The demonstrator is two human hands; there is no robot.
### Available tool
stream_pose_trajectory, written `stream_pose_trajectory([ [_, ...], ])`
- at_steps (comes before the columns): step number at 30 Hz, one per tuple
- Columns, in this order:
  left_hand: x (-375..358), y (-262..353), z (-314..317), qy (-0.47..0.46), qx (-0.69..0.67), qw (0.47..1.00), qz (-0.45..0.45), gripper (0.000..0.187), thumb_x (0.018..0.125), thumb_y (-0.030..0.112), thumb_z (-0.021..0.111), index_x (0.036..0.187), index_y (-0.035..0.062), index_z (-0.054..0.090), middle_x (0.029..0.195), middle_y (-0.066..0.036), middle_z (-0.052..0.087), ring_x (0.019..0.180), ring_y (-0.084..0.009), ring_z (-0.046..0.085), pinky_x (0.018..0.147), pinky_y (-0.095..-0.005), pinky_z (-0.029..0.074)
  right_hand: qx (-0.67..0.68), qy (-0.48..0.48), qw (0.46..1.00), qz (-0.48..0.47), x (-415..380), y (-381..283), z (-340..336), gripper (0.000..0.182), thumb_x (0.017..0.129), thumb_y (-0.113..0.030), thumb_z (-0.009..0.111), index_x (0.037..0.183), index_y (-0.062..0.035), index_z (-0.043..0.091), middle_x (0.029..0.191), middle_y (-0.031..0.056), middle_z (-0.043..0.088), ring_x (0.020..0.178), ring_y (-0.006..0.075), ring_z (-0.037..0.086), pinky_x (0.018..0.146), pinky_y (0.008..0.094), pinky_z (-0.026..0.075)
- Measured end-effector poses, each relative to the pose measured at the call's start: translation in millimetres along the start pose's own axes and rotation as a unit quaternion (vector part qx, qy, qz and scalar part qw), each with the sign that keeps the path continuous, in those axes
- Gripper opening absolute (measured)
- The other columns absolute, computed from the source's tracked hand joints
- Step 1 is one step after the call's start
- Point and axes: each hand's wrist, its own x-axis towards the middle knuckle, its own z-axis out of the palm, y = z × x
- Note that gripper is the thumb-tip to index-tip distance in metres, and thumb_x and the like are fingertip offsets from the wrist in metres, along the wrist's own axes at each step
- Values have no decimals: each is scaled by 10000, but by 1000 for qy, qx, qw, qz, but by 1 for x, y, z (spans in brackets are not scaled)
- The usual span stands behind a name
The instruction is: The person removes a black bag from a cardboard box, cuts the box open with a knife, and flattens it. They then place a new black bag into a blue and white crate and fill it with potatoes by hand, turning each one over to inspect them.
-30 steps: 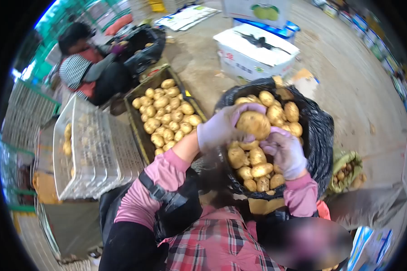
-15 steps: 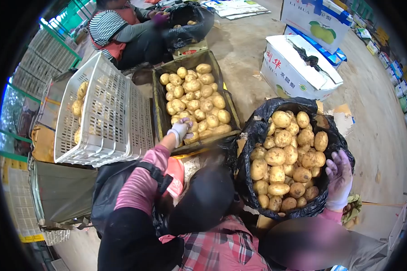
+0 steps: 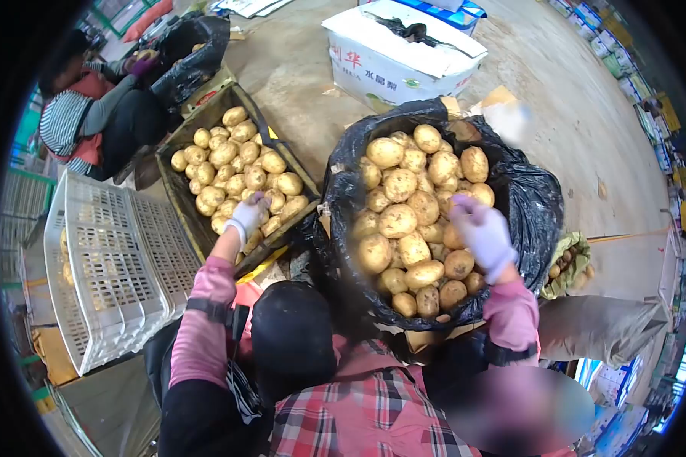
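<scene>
My left hand [image 3: 249, 215], in a white glove with purple fingertips, reaches into the dark-lined crate [image 3: 194, 238] of potatoes [image 3: 235, 184]. Its fingers bend down against a potato near the crate's front end, partly hiding it. Over the box lined with a black plastic bag [image 3: 532, 199], my right hand [image 3: 482, 236] is slightly blurred, its gloved fingers curled in. It hangs above the right side of the heaped potatoes [image 3: 398, 221] there; whatever may lie under the fingers is hidden.
White plastic crates [image 3: 118, 266] lean at the left. Ahead stands a white cardboard carton [image 3: 396, 65]. A co-worker [image 3: 91, 114] crouches at the upper left by another black bag [image 3: 194, 49]. A green sack [image 3: 568, 266] of small dark produce lies at the right.
My right hand has moved from the bag's right rim inward over the potatoes, its spread fingers now curled. My left hand stays at the crate's potatoes. The view has turned right.
</scene>
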Motion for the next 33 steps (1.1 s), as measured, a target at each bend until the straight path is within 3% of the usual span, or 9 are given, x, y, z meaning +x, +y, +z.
stream_pose_trajectory([
  [4,-141,174,-6,-107,-282,929,215,414,1006,303,561,1344,66,537,1195,-16,601,1053,-112,549,908,-270,454,-216,-167,960,-68,16,41,76,405,869,-322,624,1203,-95,657,1137,186,674,1038,376,641,910,436,515],
  [6,-219,240,-1,-47,-87,931,352,315,994,164,556,1270,11,544,1173,-49,605,1089,-170,565,970,-330,459,-271,-217,927,-145,9,33,114,445,861,-309,626,1266,-124,614,1189,189,644,1073,376,623,936,453,497],
  [9,-262,253,44,-110,-204,909,346,364,1015,132,538,1345,-11,484,1252,-111,604,1186,-180,557,1024,-297,451,-412,-306,848,-134,-1,-4,148,578,828,-346,673,1353,-145,542,1331,155,591,1176,351,598,977,419,495],
  [10,-264,246,62,-164,-283,899,290,403,1026,167,532,1375,-22,464,1280,-120,597,1203,-184,554,1033,-289,445,-406,-295,849,-164,36,96,207,659,789,-392,698,1380,-155,531,1372,158,568,1210,320,591,985,419,498],
  [14,-249,199,82,-142,-370,899,187,428,1004,247,587,1349,9,499,1226,-72,604,1069,-121,574,943,-270,469,-498,-372,780,-72,26,-4,184,727,711,-394,753,1371,-167,549,1368,170,570,1216,296,596,989,449,501],
  [16,-246,196,66,-126,-421,882,171,474,980,390,608,1297,44,542,1156,-30,603,966,-103,570,887,-265,468,-475,-338,805,-110,16,10,181,660,709,-363,755,1315,-161,589,1322,161,600,1194,304,609,983,452,502],
  [27,-242,207,64,-98,-469,867,137,277,974,198,570,1236,109,553,1045,9,600,936,-95,581,860,-271,484,-94,-140,980,-106,-22,12,114,737,596,-412,863,1221,-140,583,1179,148,643,1083,340,631,956,392,501],
  [30,-233,203,66,-116,-451,875,133,374,962,225,586,1298,94,486,976,44,557,864,-68,545,793,-245,496,199,-95,965,-141,-24,6,78,769,573,-136,927,1241,-45,557,1126,82,627,1020,179,609,928,312,499],
  [33,-245,231,78,-177,-282,933,135,567,943,330,643,1403,102,402,1078,20,553,916,-98,562,764,-258,536,274,-113,935,-194,-50,-36,26,844,566,16,880,1305,-31,475,1317,83,507,1235,188,491,1085,330,389],
])
